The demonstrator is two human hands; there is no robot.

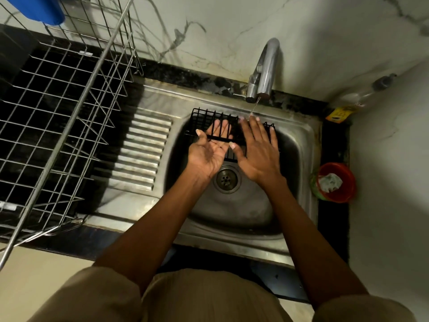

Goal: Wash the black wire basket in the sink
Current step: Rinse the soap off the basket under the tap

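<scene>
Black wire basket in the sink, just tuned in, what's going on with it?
A person is washing the black wire basket at the far side of the steel sink. The left hand, palm up, supports it with fingers through the wires; the right hand lies flat on top. A thin stream runs from the tap onto the right hand's fingertips. The drain sits uncovered below.

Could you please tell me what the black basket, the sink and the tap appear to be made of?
The black basket looks like thin metal wire with a matte black coating: slim dark bars, no shine. The sink appears to be stainless steel with a dull brushed finish, showing soft grey reflections and pressed drainer ribs. The tap seems polished or chromed metal, judging by its bright highlights.
</scene>
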